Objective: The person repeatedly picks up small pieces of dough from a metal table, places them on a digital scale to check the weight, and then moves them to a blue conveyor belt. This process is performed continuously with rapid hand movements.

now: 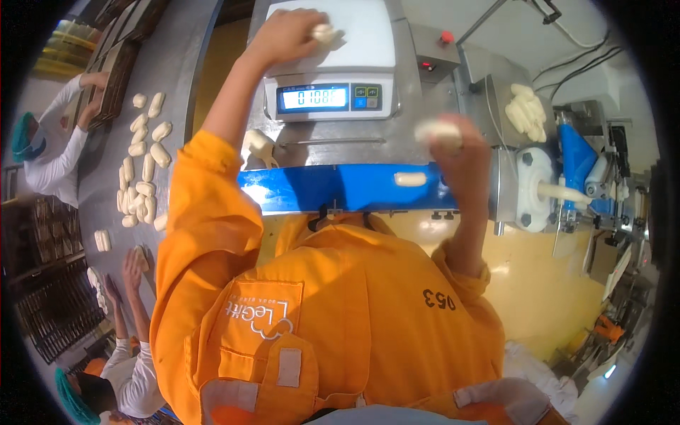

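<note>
My left hand (287,37) is over the white platform of the digital scale (340,65), its fingers closed around a pale dough piece (324,33). The scale's display is lit. To the right, my right hand (462,145) is raised above the far edge of the blue conveyor belt (347,185). It grips another dough piece (438,132), and both are smeared by motion. One short dough roll (410,179) lies on the belt, just left of and below my right hand. Between scale and belt, a pale lump and a scraper-like tool (261,146) sit partly behind my left arm.
On the right, a dough rope (563,192) passes through a white round fitting (535,190) beside a blue machine part (577,156). A dough pile (525,112) lies behind it. Several dough rolls (147,168) cover the left steel table (185,42), where two co-workers (53,149) work.
</note>
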The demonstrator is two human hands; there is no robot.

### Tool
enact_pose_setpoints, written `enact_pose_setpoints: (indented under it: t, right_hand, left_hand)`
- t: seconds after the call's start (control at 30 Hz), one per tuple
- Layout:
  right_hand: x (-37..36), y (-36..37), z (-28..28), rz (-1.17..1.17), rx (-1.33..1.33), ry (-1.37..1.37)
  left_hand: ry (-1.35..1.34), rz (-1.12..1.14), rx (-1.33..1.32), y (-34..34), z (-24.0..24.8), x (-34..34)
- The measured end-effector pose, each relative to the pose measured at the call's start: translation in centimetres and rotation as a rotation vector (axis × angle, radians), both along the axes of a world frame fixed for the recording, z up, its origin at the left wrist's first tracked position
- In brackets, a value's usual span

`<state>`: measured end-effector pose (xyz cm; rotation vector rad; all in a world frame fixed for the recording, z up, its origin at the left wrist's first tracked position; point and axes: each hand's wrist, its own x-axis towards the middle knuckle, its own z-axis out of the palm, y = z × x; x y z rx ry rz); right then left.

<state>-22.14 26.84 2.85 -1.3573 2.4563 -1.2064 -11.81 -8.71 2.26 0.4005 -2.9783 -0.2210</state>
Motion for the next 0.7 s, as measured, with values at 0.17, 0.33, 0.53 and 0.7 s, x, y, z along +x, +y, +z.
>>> enact_pose_setpoints:
  t: [0.17,0.33,0.53,0.7]
  right_hand:
    - [0.6,-10.9,2.4,0.013,-0.315,0.354]
    - [6.9,-13.4,0.4,0.320,-0.382,0.159]
    - [12.5,-12.5,-1.6,0.407,-0.269,-0.274]
    - [9.6,-11.9,-0.5,0.473,-0.374,-0.703]
  left_hand:
    - [0.875,0.164,1.396,1.3,-2.3,11.7]
    - [1.234,0.306,2.265,8.9,-1.9,16.8]
    - [1.172,0.487,2.002,16.8,2.5,14.3]
    - [1.017,0.437,1.818,16.9,0.6,13.4]
